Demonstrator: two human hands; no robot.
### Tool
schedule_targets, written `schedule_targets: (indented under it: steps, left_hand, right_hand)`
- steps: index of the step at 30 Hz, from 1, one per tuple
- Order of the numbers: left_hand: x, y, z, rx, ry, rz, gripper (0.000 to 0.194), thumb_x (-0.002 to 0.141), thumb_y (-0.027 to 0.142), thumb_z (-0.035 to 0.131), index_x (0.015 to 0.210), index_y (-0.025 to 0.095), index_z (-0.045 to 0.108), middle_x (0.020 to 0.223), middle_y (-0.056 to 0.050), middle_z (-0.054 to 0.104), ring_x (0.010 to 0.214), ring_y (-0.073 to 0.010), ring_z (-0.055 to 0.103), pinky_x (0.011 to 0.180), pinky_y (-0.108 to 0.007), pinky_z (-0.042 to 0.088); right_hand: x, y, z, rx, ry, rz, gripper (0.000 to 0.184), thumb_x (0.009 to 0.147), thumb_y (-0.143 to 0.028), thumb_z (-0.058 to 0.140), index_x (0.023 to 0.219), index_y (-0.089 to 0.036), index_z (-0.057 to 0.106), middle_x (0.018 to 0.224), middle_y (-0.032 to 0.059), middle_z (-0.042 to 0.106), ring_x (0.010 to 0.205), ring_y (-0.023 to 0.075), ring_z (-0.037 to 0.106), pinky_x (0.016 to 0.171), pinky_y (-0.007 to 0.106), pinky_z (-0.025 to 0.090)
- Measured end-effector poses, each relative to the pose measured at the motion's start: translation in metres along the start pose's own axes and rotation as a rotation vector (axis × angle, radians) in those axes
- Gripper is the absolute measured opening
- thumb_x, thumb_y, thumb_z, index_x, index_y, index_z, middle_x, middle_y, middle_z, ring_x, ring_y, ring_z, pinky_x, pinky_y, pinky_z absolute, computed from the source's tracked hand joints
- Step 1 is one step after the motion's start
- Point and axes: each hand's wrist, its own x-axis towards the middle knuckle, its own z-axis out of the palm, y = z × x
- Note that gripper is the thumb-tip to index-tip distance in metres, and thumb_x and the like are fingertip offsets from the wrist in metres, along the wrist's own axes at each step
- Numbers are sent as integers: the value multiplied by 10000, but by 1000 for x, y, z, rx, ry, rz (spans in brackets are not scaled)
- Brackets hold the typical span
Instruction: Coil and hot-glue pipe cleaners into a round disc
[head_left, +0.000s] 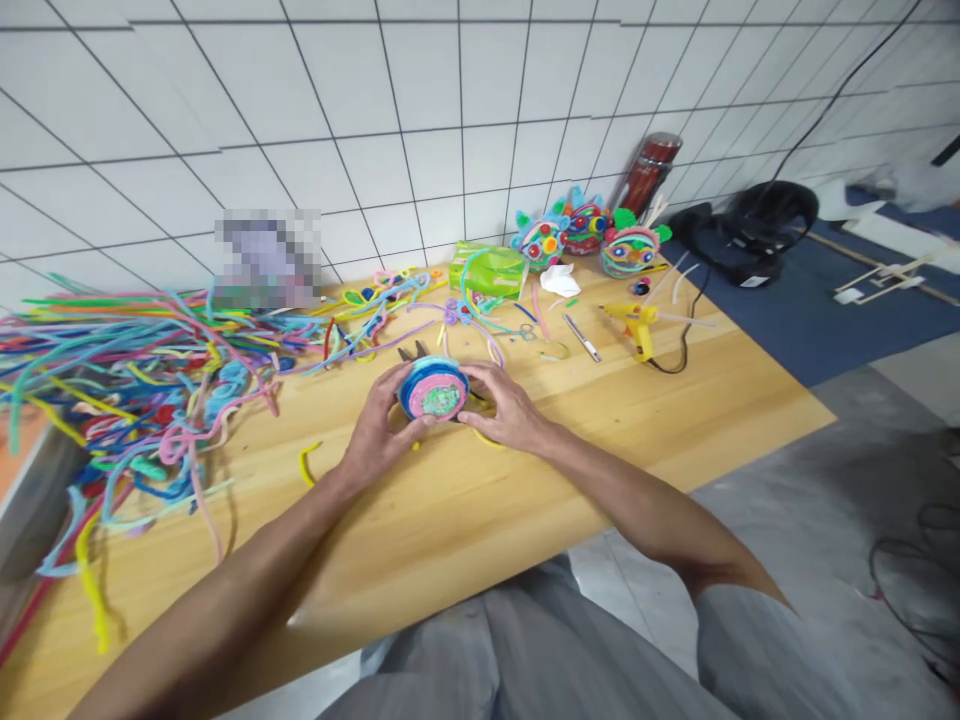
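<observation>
A round coil of pipe cleaners [433, 391], blue outside, pink then green at its centre, is held just above the wooden table [480, 500]. My left hand [379, 425] grips its left side with curled fingers. My right hand [504, 405] grips its right side, thumb along the lower edge. Both hands press on the coil. A short yellow pipe cleaner piece [307, 463] lies left of my left wrist.
A big tangle of coloured pipe cleaners [127, 390] covers the table's left. A yellow glue gun [637, 322], a craft knife [581, 337], a green box [487, 268] and three finished coiled figures [585, 235] lie at the back. Black cables and a dark device [757, 225] sit right.
</observation>
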Motion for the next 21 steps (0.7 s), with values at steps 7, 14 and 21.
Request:
schedule_targets:
  steps: [7,14,21]
  left_hand:
    - [-1,-2,-1,11,-1,19,810,1012,504,773,1704,314,397,1684,-182,524,1598,-368,526,1271,-624,525]
    - [-1,-6,4,-7,14,24,841,1052,487,722,1763,328,300,1725,-180,498,1614,-370,514,1326,-638,455]
    - [-3,-8,1,-15,-24,0,903,1018,543,752,1760,300,300,1757,-197,452,1639,-393,475,1314,-642,469]
  right_hand:
    - [-1,0,0,-22,6,-6,660,961,-374,805,1556,-278,534,1517,160,671,1448,323,630,1192,556,560]
    - [-2,0,-1,-5,18,-19,695,965,-365,782,1593,-264,503,1562,166,645,1490,317,604,1219,549,546]
    - [-4,-3,-7,-3,54,108,665,970,-477,759,1553,-254,530,1492,173,680,1291,305,709,1056,508,630]
